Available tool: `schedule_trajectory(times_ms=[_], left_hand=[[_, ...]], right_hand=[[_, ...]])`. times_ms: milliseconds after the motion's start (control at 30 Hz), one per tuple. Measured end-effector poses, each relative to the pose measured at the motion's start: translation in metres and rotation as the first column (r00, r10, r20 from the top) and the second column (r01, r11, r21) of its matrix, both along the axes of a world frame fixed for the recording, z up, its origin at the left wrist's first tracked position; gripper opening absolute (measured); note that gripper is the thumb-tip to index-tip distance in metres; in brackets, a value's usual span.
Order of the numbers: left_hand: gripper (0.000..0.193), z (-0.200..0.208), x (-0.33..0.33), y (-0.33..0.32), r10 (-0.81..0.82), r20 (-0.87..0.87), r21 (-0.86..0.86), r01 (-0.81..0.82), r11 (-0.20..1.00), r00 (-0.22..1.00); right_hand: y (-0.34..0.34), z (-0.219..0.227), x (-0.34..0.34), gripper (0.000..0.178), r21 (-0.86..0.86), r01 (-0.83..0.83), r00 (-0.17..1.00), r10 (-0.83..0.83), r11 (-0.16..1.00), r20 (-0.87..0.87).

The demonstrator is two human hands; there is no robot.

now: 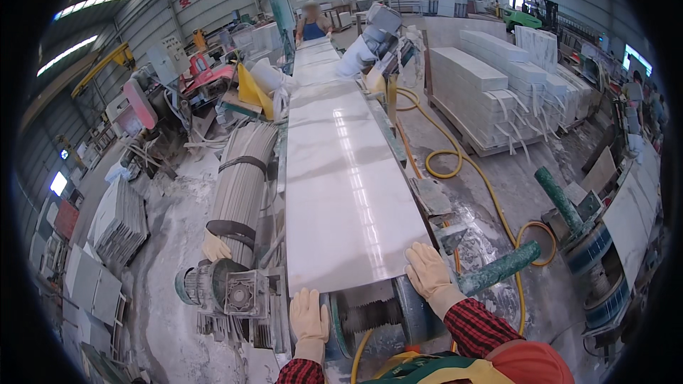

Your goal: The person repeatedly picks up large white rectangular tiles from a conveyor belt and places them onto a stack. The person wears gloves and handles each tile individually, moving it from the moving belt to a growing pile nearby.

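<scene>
A long polished white stone slab (348, 192) with grey veining lies on a conveyor that runs away from me. My left hand (309, 315), in a cream glove, rests at the slab's near left corner with its fingers stretched out. At the near right corner my right hand (428, 270), gloved the same way, lies with flat fingers on the slab's edge. Neither hand is wrapped around anything. Just below the slab's near edge, between my hands, sits the conveyor's end roller (371, 316), with a dark ribbed middle and blue sides.
Left of the conveyor are a motor with gearbox (231, 288), a loose glove (215, 247) and a strapped bundle of stone strips (242, 178). Green rollers (501, 268) stick out at right, near a yellow hose (491, 192). Stacked slabs (484, 99) stand beyond. A person (313, 27) stands at the far end.
</scene>
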State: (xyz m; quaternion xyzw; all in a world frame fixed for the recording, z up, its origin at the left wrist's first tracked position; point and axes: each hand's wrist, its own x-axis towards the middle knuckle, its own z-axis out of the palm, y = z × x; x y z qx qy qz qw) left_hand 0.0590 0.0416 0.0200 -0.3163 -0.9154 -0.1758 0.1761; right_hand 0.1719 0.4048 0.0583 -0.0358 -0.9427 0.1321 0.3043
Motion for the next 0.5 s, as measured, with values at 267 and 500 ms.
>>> schedule_trajectory(times_ms=[267, 500], left_hand=[[0.053, -0.0021, 0.0054, -0.0018, 0.014, -0.013, -0.016, -0.014, 1.000, 1.000], [0.052, 0.0041, 0.0098, -0.0025, 0.011, -0.009, -0.024, -0.012, 1.000, 1.000]], right_hand=[[-0.0028, 0.0028, 0.0045, 0.029, 0.014, 0.001, 1.000, -0.001, 1.000, -0.018], [-0.0071, 0.0090, 0.0075, 0.027, 0.033, 0.000, 0.998, 0.002, 0.999, -0.057]])
